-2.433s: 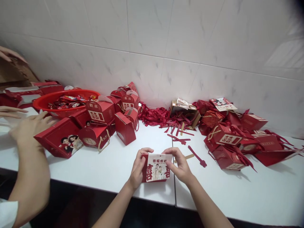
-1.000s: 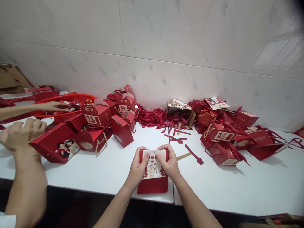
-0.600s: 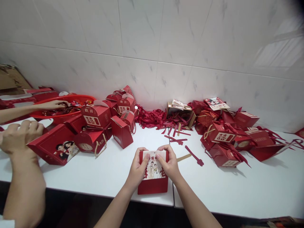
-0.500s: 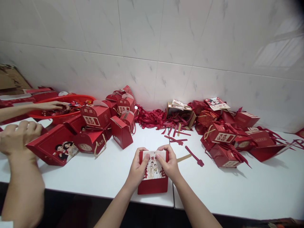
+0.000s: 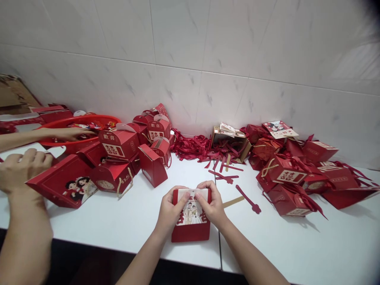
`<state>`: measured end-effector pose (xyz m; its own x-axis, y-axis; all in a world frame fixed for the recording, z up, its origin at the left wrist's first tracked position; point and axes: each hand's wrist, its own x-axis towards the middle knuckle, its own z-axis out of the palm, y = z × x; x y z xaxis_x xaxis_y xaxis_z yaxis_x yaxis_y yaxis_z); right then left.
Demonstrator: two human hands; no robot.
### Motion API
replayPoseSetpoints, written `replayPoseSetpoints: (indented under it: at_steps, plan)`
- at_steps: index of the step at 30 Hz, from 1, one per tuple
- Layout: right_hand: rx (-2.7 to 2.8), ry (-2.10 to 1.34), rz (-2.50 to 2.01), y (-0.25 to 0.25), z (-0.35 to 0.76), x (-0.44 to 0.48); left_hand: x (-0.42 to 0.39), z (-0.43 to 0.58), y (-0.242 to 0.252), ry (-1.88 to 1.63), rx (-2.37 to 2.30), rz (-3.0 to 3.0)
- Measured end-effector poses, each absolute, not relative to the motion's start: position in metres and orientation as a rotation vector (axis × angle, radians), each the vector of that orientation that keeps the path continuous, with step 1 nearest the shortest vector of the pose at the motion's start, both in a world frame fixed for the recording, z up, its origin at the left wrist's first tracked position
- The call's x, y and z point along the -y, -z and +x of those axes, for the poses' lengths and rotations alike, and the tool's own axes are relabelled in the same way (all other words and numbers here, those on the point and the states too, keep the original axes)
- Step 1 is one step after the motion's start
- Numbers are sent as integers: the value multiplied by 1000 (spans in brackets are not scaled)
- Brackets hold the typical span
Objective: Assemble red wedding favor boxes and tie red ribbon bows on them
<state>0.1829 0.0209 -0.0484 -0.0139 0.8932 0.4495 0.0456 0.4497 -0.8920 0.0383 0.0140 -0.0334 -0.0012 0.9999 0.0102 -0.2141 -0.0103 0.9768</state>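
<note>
Two grips (image 5: 171, 207) (image 5: 211, 203) on red box (image 5: 191, 219); stacked carton (image 5: 127, 145) reads 歡喜, 囍

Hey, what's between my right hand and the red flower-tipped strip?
In the head view, a gold strip lies between your right hand and the red strip.

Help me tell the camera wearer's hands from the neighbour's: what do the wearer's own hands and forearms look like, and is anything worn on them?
The left hand and right hand are bare, with no glove, ring or watch in sight. The left forearm and right forearm are slim and bare too; no sleeve shows on them.
</note>
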Motion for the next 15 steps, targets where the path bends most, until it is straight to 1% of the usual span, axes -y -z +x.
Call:
replayPoseSetpoints:
  at_steps: [5,8,15]
  plan:
    - [1469,-896,-935,52,191,-34,-23,39,34,-1306,-1112,1078]
    - [1472,-913,-1065,57,212,-74,-24,40,36,-1296,-1173,1081]
    - [1244,-591,-1599,79,285,-210,-18,39,37,-1268,-1172,1071]
